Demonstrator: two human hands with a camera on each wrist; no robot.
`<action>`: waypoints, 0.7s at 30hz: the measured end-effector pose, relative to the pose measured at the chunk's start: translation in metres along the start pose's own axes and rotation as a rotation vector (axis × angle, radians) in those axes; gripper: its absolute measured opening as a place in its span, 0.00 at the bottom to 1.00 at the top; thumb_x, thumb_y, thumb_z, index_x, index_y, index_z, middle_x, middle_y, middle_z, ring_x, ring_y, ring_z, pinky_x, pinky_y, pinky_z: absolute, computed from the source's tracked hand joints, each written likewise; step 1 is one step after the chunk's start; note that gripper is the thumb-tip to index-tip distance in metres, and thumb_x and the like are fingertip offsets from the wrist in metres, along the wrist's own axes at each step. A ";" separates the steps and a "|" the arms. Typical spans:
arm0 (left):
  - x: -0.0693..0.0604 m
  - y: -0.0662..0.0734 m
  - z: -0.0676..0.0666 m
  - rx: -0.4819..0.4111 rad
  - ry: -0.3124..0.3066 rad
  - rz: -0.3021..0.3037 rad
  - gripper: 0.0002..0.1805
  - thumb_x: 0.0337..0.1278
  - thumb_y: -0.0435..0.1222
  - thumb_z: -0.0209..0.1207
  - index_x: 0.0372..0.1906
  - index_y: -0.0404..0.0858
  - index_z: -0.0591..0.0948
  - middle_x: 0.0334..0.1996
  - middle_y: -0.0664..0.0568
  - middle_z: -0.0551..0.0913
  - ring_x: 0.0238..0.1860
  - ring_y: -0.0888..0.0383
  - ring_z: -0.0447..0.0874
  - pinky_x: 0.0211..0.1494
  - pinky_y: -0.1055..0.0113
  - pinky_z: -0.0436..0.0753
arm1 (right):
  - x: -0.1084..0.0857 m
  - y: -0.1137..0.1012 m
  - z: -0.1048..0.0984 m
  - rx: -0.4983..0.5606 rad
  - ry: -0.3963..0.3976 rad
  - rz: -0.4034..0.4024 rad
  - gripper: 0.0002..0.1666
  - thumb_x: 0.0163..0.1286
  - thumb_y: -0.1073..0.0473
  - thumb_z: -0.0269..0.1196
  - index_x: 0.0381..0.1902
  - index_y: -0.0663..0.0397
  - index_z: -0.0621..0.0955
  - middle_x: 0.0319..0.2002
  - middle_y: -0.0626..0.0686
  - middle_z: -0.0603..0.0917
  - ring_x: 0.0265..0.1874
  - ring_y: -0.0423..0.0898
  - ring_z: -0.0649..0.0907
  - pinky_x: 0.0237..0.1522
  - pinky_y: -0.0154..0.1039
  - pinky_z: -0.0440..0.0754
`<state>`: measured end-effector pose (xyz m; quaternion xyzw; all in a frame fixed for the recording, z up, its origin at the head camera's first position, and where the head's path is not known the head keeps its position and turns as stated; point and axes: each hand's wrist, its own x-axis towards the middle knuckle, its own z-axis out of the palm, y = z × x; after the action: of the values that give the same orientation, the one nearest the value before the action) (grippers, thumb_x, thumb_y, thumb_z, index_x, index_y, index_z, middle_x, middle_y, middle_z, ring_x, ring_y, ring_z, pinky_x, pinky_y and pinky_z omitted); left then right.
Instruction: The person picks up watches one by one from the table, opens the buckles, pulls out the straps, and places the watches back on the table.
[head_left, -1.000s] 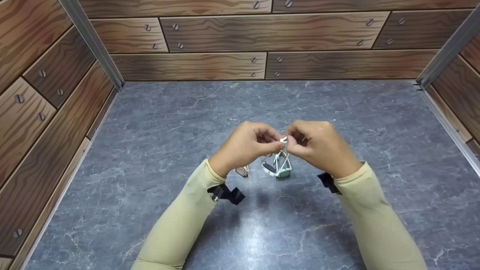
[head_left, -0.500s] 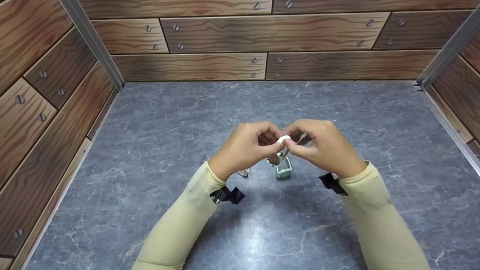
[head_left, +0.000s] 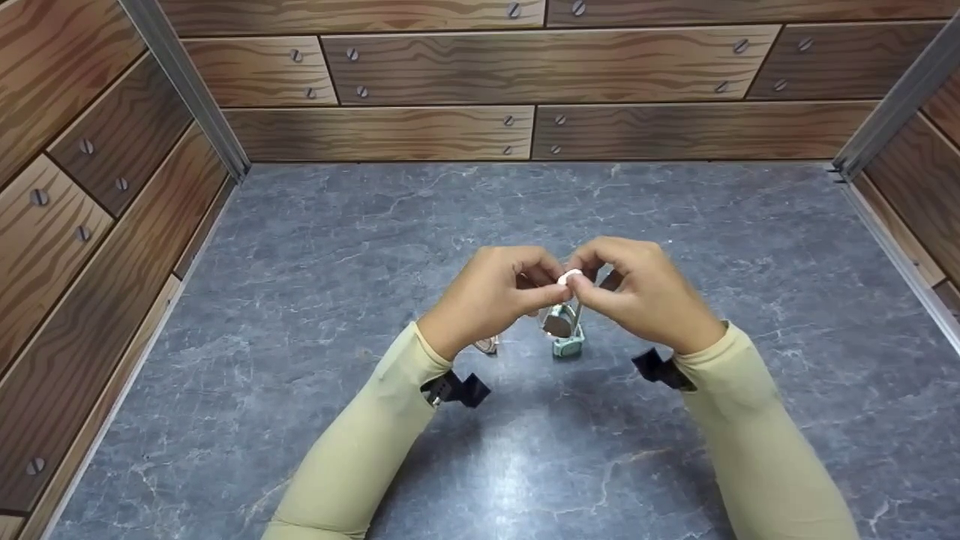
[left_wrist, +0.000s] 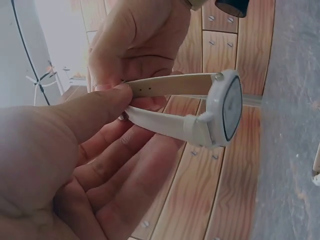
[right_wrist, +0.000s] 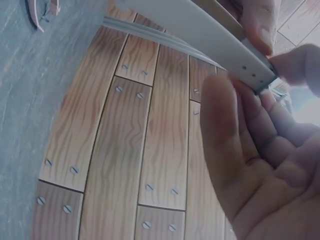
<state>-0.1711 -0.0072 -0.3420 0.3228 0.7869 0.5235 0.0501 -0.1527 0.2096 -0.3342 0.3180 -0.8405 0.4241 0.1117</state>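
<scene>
White watch (left_wrist: pixel 227 110) held above desk (head_left: pixel 337 247), left hand (head_left: pixel 495 289) and right hand (head_left: pixel 641 292) pinching strap ends; green watch (head_left: pixel 568 348), brownish watch (head_left: pixel 487 345) on desk, wood-patterned walls (head_left: pixel 427 135) three sides.

The right hand (right_wrist: pixel 275 162) and left hand (right_wrist: pixel 259 22) pinch a white strap (right_wrist: pixel 200 40) before wood-patterned planks (right_wrist: pixel 122 145).

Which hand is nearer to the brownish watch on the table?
Left. In the head view, the left hand partly hides the brownish watch; the right hand is farther off, to its right.
</scene>
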 end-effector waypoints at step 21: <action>-0.001 0.003 0.001 0.139 0.083 0.077 0.05 0.66 0.40 0.69 0.40 0.43 0.88 0.33 0.60 0.89 0.33 0.70 0.87 0.41 0.74 0.86 | 0.001 -0.002 -0.002 -0.038 0.001 0.016 0.02 0.71 0.61 0.69 0.40 0.51 0.87 0.35 0.42 0.85 0.33 0.41 0.84 0.34 0.34 0.85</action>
<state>-0.1682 -0.0062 -0.3398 0.3335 0.8099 0.4819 -0.0252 -0.1524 0.2096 -0.3307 0.3088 -0.8509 0.4092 0.1145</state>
